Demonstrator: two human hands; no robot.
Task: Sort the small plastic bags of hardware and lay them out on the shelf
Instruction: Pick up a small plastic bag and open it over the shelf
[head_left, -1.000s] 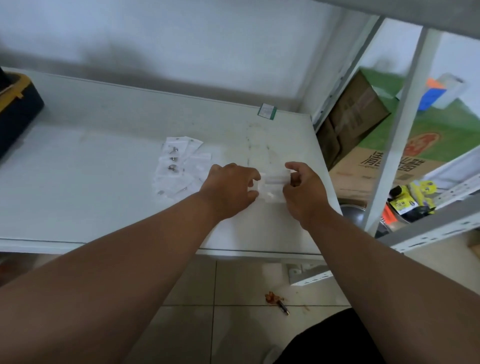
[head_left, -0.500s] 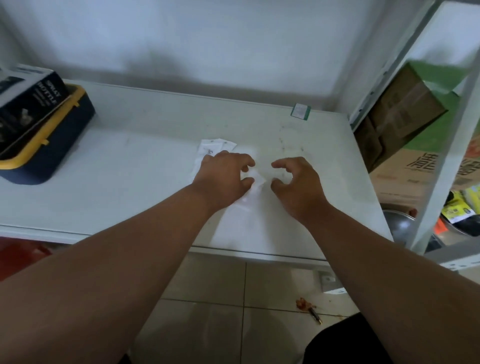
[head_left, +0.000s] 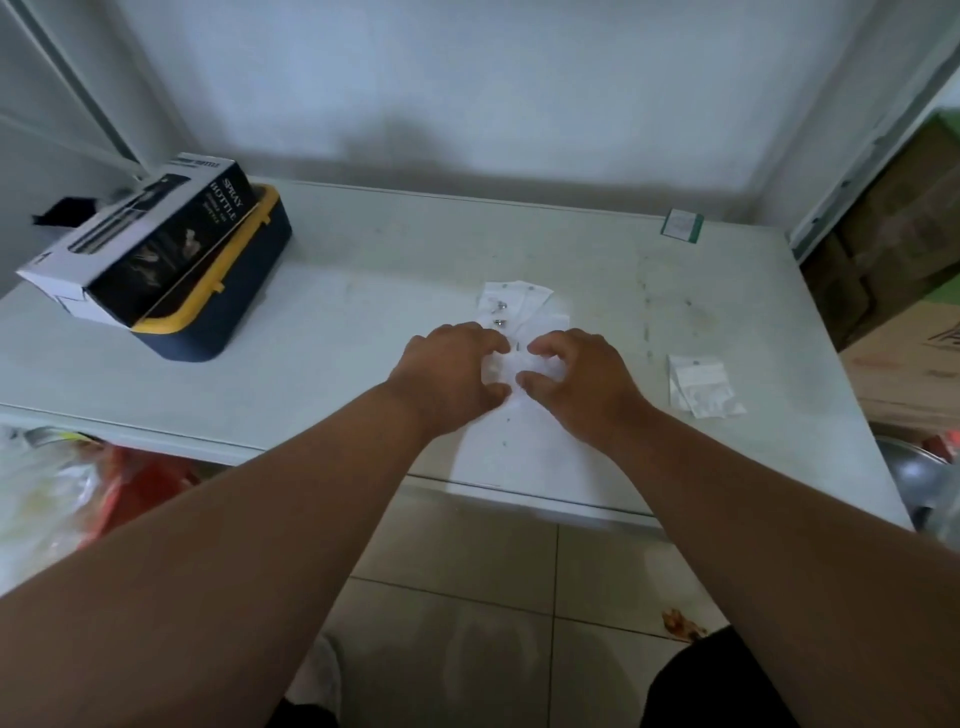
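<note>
1. Both hands, left (head_left: 451, 375) & right (head_left: 577, 382), pinch a crinkly clear bag (head_left: 500, 367) over the bag pile (head_left: 511, 306), mid shelf (head_left: 363, 291).
2. Two flat bags (head_left: 701, 384) lie apart, to the right.
3. Glossy box (head_left: 140, 234) sits on a navy/yellow case (head_left: 228, 306), far left.

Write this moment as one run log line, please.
step: sorting | left hand: grips small bag | right hand: grips same bag | pile: behind hands | separate bags: right, on shelf

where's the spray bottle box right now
In the head view the spray bottle box lies at the far left of the shelf, tilted on top of the navy and yellow case, well left of both hands.
</note>
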